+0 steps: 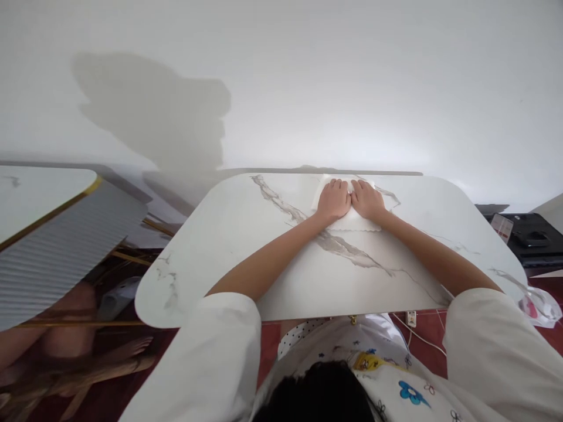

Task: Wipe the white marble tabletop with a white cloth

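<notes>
Sleeves [211, 351] nearest, both hands [350, 200] flat atop white cloth [352, 221]

The person is leaning over the marble-patterned desk [246, 246], both arms stretching out across it. The left hand [333, 200] and the right hand [367, 199] are lying palms down, side by side and touching at the thumbs, pressing on a white sheet of paper [352, 223] near the desk's far edge. The paper is lying flat, its near edge showing just behind the wrists. To the right of the desk a black case [532, 240] is sitting, and to the left of the desk a second white tabletop [39, 196] with a gold rim is showing.
</notes>
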`<state>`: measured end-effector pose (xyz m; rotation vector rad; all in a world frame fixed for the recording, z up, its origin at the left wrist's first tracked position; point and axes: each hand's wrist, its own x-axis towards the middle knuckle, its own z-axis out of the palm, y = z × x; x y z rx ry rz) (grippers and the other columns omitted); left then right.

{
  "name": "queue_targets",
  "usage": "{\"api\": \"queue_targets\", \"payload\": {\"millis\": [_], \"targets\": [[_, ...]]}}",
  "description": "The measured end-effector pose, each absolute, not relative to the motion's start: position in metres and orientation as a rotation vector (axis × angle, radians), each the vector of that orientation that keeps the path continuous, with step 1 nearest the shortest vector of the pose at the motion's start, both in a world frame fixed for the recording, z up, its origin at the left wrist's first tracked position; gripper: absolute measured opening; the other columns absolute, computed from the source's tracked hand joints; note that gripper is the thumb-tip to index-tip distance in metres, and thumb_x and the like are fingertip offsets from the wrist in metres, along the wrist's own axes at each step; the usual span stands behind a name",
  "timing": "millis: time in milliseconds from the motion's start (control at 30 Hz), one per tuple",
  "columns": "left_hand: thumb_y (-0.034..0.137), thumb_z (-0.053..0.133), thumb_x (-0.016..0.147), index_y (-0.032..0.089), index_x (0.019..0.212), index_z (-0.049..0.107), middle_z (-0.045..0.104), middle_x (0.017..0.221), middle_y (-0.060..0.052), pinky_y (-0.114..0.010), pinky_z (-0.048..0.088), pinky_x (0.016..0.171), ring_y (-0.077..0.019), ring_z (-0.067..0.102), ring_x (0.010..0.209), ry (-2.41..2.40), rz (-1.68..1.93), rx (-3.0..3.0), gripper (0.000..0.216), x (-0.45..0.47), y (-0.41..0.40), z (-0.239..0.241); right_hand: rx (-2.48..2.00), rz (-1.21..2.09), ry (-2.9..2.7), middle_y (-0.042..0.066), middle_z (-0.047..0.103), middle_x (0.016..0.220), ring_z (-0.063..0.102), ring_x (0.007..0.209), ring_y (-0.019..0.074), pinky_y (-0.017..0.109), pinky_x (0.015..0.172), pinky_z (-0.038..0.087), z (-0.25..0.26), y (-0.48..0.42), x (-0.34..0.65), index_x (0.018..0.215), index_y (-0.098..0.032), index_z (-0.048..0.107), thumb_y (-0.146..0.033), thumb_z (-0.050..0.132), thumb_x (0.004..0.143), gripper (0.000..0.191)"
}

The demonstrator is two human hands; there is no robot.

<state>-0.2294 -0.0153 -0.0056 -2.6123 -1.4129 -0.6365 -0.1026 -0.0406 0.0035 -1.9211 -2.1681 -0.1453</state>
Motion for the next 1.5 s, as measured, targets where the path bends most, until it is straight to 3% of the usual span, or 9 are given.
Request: {"api": "queue_targets", "payload": {"millis": [533, 967, 1200, 1400, 1500], "targets": [[0.024, 0.035, 0.09, 0.009, 0.12, 0.052, 0.055, 0.126, -0.023, -0.05, 0.038, 0.099, -0.0361, 0.046, 0.124, -1.389, -0.517, -2.632, 0.038, -0.26, -0.189, -0.002, -1.865, -0.06, -2.265, 0.012, 0.045, 0.145, 0.041, 0.133, 0.0277, 0.037, 0.106, 0.035, 0.005, -0.207, -0.125, 0.14, -0.012, 0.042, -0.027, 0.032, 0.094, 0.049], [0.024, 0.042, 0.086, 0.0, 0.114, 0.054, 0.057, 0.118, -0.03, -0.049, 0.041, 0.089, -0.0396, 0.049, 0.117, -1.226, -0.353, -2.712, 0.039, -0.19, -0.184, 0.007, -1.986, -0.105, -2.184, 0.009, 0.046, 0.145, 0.041, 0.133, 0.024, 0.036, 0.104, 0.039, 0.007, -0.22, -0.062, 0.14, -0.014, 0.042, -0.029, 0.031, 0.095, 0.048], [0.021, 0.041, 0.087, 0.009, 0.104, 0.057, 0.061, 0.111, -0.022, -0.045, 0.04, 0.095, -0.0325, 0.052, 0.113, -1.139, -0.527, -2.801, 0.027, -0.177, -0.16, 0.003, -2.043, -0.142, -2.108, 0.008, 0.049, 0.143, 0.043, 0.13, 0.0221, 0.033, 0.101, 0.041, 0.007, -0.204, -0.046, 0.137, -0.015, 0.044, -0.025, 0.034, 0.093, 0.046], [0.026, 0.041, 0.089, 0.012, 0.112, 0.054, 0.047, 0.137, -0.021, -0.059, 0.027, 0.106, -0.0394, 0.034, 0.134, -1.358, -0.612, -2.719, 0.03, -0.171, -0.118, -0.004, -1.98, -0.095, -2.128, 0.006, 0.051, 0.141, 0.046, 0.127, 0.0213, 0.033, 0.095, 0.043, 0.009, -0.16, -0.037, 0.136, -0.02, 0.044, -0.027, 0.032, 0.093, 0.045], [0.027, 0.043, 0.088, 0.011, 0.116, 0.052, 0.04, 0.143, -0.022, -0.059, 0.026, 0.107, -0.0399, 0.028, 0.138, -1.467, -0.654, -2.662, 0.034, -0.165, -0.093, -0.005, -1.941, -0.102, -2.165, 0.008, 0.051, 0.141, 0.046, 0.127, 0.0208, 0.034, 0.101, 0.038, 0.008, -0.128, -0.03, 0.135, -0.018, 0.045, -0.025, 0.031, 0.094, 0.044]]}}
